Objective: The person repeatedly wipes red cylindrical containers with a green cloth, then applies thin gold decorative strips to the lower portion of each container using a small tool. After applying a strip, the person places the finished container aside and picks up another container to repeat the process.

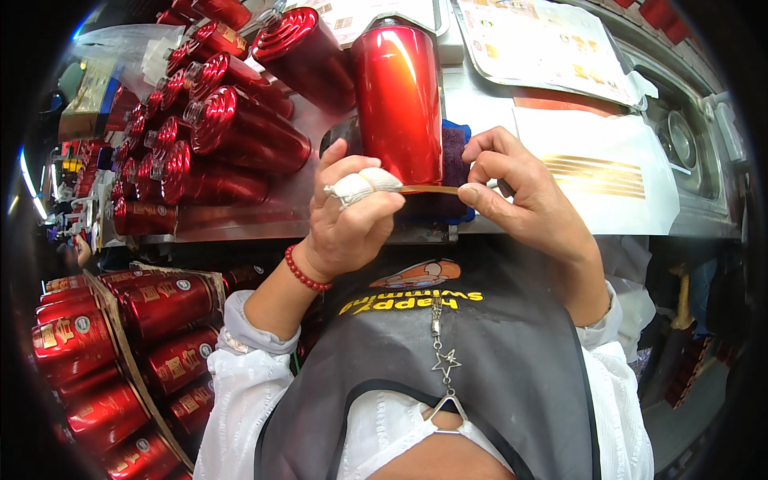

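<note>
In front of me a glossy red bottle [399, 102] points its base toward me, above a dark purple cloth [454, 157] with a blue edge. A thin gold strip [429, 189] runs just beside the base, between my hands. My left hand [354, 210] pinches its left end between the thumb and a finger covered by white cloth [363, 185] with a band around it. My right hand [516, 192] holds the other end between thumb and index finger. A small dark part shows beneath the right fingers; what it is I cannot tell.
Several red bottles [240, 129] with clear necks crowd the bench's left. More printed red bottles [174, 360] stand lower left behind cardboard dividers. Gold strips [594, 177] lie on a white sheet [654, 210] at right, below a tray of printed sheets [540, 42]. A metal basin [681, 141] sits beyond.
</note>
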Demonstrator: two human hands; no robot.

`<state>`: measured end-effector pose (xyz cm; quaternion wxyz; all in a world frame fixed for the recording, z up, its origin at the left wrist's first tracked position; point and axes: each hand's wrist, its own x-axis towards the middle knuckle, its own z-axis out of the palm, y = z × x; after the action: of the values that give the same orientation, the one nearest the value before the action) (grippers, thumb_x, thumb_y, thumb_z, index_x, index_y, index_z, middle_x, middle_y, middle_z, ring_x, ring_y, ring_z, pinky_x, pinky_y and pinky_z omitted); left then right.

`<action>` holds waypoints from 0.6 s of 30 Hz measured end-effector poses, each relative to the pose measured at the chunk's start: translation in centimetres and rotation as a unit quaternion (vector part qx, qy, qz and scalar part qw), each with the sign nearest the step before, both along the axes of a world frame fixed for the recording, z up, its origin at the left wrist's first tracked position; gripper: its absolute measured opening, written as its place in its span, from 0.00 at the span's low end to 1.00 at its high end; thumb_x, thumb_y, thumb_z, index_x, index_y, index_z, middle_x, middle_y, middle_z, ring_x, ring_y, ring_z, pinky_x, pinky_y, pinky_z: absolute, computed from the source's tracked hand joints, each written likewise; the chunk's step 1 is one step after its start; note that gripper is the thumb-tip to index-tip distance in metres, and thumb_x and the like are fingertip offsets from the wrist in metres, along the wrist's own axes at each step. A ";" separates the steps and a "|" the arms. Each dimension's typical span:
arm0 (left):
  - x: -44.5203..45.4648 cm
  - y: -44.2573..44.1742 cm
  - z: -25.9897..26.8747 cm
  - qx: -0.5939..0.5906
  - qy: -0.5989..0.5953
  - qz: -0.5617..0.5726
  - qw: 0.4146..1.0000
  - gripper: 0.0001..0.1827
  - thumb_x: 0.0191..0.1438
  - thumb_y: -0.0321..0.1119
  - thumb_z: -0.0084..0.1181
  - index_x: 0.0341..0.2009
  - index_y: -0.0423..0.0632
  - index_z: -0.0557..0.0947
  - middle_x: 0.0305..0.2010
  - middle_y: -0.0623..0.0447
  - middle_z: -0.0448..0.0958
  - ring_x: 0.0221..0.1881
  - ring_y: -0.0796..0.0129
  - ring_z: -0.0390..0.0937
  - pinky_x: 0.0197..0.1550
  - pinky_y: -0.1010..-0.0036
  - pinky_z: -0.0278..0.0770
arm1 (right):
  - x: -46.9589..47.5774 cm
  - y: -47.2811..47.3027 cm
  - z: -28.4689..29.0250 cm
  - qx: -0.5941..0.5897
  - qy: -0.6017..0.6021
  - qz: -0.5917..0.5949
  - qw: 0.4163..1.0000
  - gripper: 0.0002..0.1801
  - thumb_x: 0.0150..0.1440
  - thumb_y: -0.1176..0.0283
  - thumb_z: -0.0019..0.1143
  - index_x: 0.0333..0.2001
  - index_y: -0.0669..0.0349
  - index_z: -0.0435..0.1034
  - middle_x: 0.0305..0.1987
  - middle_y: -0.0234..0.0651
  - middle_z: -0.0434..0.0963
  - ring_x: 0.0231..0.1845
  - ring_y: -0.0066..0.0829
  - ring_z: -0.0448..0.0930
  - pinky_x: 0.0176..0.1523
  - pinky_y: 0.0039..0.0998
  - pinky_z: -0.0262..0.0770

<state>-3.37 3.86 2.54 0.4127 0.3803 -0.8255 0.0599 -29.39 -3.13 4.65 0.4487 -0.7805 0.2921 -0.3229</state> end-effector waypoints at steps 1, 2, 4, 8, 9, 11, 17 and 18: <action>0.1 0.2 0.0 -0.005 -0.018 0.001 1.000 0.15 0.54 0.23 0.65 0.44 0.55 0.78 0.44 0.52 0.82 0.53 0.54 0.77 0.73 0.46 0.61 | 0.0 -0.1 -0.1 0.000 0.003 -0.003 1.000 0.11 0.58 0.71 0.66 0.32 0.66 0.72 0.41 0.38 0.71 0.41 0.35 0.75 0.46 0.33 0.74; 0.1 0.4 0.0 -0.009 -0.036 0.003 0.999 0.15 0.54 0.23 0.65 0.44 0.55 0.78 0.43 0.52 0.83 0.52 0.55 0.77 0.73 0.46 0.61 | 0.1 -0.2 -0.3 0.001 0.006 -0.007 1.000 0.11 0.58 0.71 0.66 0.32 0.66 0.72 0.41 0.38 0.71 0.41 0.35 0.75 0.46 0.33 0.74; 0.0 0.4 0.2 -0.014 -0.056 -0.002 0.998 0.16 0.53 0.24 0.66 0.44 0.57 0.79 0.43 0.54 0.83 0.52 0.56 0.77 0.74 0.47 0.59 | 0.2 -0.2 -0.5 0.005 0.016 -0.011 1.000 0.11 0.58 0.71 0.66 0.32 0.66 0.72 0.41 0.39 0.71 0.41 0.36 0.75 0.46 0.33 0.74; -0.4 -0.4 0.8 -0.031 -0.112 -0.024 0.993 0.18 0.51 0.25 0.67 0.45 0.58 0.80 0.43 0.56 0.82 0.55 0.58 0.76 0.75 0.47 0.57 | 0.5 -0.2 -1.0 0.032 0.029 -0.015 0.999 0.11 0.59 0.70 0.65 0.32 0.67 0.73 0.41 0.40 0.71 0.42 0.37 0.75 0.47 0.34 0.74; -0.8 -0.7 0.6 -0.029 -0.114 -0.022 0.993 0.16 0.53 0.27 0.65 0.45 0.58 0.80 0.44 0.56 0.81 0.57 0.59 0.75 0.76 0.48 0.56 | 0.6 -0.2 -1.1 0.040 0.031 -0.017 0.999 0.11 0.59 0.70 0.65 0.32 0.67 0.73 0.41 0.40 0.71 0.42 0.37 0.75 0.47 0.34 0.74; -1.8 -1.1 0.4 -0.024 -0.119 -0.018 0.992 0.12 0.56 0.32 0.59 0.46 0.57 0.81 0.46 0.57 0.80 0.60 0.59 0.73 0.77 0.50 0.53 | 0.8 -0.2 -1.5 0.034 0.030 -0.020 0.999 0.11 0.59 0.70 0.65 0.32 0.66 0.72 0.41 0.41 0.71 0.42 0.38 0.75 0.48 0.34 0.74; -0.7 -1.2 -0.6 0.038 0.031 0.027 0.998 0.35 0.48 0.26 0.74 0.60 0.50 0.72 0.58 0.45 0.77 0.64 0.46 0.74 0.75 0.48 0.56 | 1.1 -0.2 -1.2 0.001 0.058 -0.010 0.998 0.13 0.62 0.69 0.63 0.32 0.66 0.69 0.44 0.37 0.68 0.43 0.30 0.72 0.46 0.29 0.72; -0.4 -1.0 -1.2 0.043 0.063 0.031 0.997 0.35 0.48 0.26 0.74 0.60 0.49 0.72 0.58 0.45 0.77 0.65 0.46 0.74 0.75 0.47 0.56 | 1.2 -0.2 -1.1 -0.009 0.061 -0.009 0.998 0.13 0.62 0.69 0.63 0.32 0.66 0.69 0.44 0.37 0.68 0.43 0.31 0.72 0.46 0.29 0.72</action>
<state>-3.80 2.84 1.37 0.4455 0.4258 -0.7874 0.0132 -28.17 -3.37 3.53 0.4196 -0.8002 0.3230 -0.2816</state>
